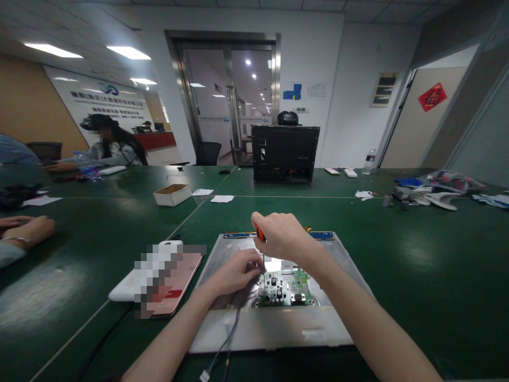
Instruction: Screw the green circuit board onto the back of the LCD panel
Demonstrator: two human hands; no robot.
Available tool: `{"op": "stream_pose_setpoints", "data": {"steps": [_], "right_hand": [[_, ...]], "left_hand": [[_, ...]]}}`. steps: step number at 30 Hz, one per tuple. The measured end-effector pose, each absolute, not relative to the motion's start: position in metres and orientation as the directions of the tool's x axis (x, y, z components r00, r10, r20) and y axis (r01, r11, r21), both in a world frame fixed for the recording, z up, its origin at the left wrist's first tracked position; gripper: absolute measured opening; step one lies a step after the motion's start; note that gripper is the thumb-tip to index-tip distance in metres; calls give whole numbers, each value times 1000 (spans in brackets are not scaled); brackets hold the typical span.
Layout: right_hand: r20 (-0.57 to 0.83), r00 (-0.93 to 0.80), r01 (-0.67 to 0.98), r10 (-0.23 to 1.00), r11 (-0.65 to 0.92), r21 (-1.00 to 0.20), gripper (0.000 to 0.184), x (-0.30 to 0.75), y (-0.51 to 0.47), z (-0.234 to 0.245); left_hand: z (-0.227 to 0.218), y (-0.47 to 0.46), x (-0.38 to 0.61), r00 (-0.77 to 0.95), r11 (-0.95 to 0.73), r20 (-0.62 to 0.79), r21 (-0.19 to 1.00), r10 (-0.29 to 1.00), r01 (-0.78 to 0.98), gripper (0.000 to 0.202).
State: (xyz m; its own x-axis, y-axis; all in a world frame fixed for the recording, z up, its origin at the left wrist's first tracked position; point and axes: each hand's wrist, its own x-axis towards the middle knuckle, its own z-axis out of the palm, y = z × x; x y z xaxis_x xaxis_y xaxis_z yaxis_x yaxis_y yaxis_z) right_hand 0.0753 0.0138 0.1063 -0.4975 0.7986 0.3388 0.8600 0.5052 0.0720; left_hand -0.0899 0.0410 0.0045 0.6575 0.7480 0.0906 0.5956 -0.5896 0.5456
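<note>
A grey metal panel (342, 260) lies flat on the green table in front of me, with a small green circuit board (283, 289) mounted near its middle. My right hand (280, 233) is closed around a screwdriver with an orange handle (260, 234), held upright with its thin shaft pointing down at the board's upper left corner. My left hand (234, 271) rests on the panel just left of the board, fingers pinched together at the screwdriver tip. Grey cables (228, 339) run from under that hand toward the table's near edge.
Phones (159, 278) lie left of the panel. Farther back are a small cardboard box (172, 194), paper slips (221, 198) and a black computer case (284, 154). Clutter (429, 193) sits at right. Another person's hand (24, 229) rests at left; a person (105, 146) sits far left.
</note>
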Motion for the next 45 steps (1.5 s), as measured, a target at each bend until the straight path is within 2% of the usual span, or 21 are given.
{"op": "stream_pose_setpoints", "data": {"steps": [15,26,37,45], "right_hand": [[343,-514,849,786,523,73,16,72,12,105],[338,-514,852,789,515,94,23,68,14,103],[312,-546,823,777,568,25,17,72,11,105],[310,-527,843,791,534,68,23,68,15,103]], "left_hand": [[10,39,-88,656,-571,71,568,752,593,9],[3,43,-91,664,-557,70,613,745,560,7],[0,45,-91,677,-541,58,653,734,530,9],[5,43,-91,685,-545,26,628,728,555,10]]}}
